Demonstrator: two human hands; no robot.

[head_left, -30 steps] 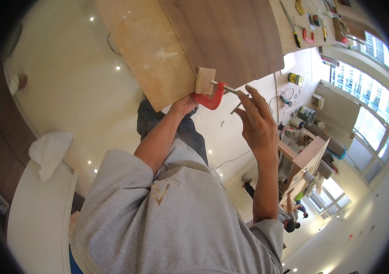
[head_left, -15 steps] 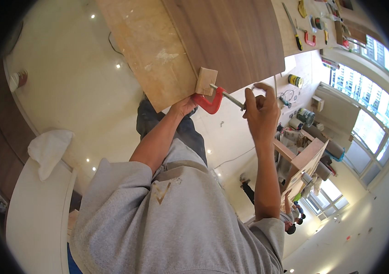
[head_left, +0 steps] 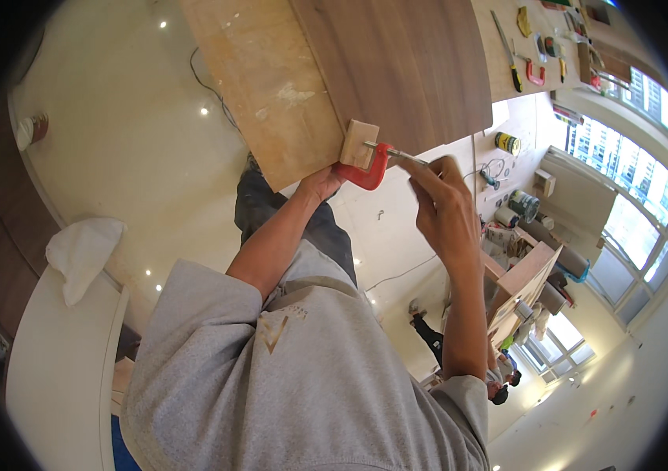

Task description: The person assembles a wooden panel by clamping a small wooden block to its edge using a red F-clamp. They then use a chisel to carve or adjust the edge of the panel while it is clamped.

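Note:
A red G-clamp (head_left: 367, 177) sits at the near edge of the worktop, its screw pressing toward a small wooden block (head_left: 360, 144). That block rests on the corner of a dark brown wood-grain board (head_left: 405, 71), which lies over a pale plywood sheet (head_left: 283, 102). My left hand (head_left: 322, 184) grips the clamp's frame from below, its fingertips partly hidden by the clamp and the sheet's edge. At the outer end of the metal screw, my right hand (head_left: 448, 206) has its fingers bent around the tip of the rod.
Farther right on the bench lie a handsaw (head_left: 507, 51), a second red clamp (head_left: 536, 73) and other tools. Tins (head_left: 508, 143) and a wooden frame (head_left: 524, 282) stand on the right, with people beyond. A white cloth (head_left: 83, 255) drapes a pale panel at left.
My right hand has turned about the clamp's screw, its raised index finger coming down along the rod. My left hand stays on the clamp. The whole view has shifted slightly.

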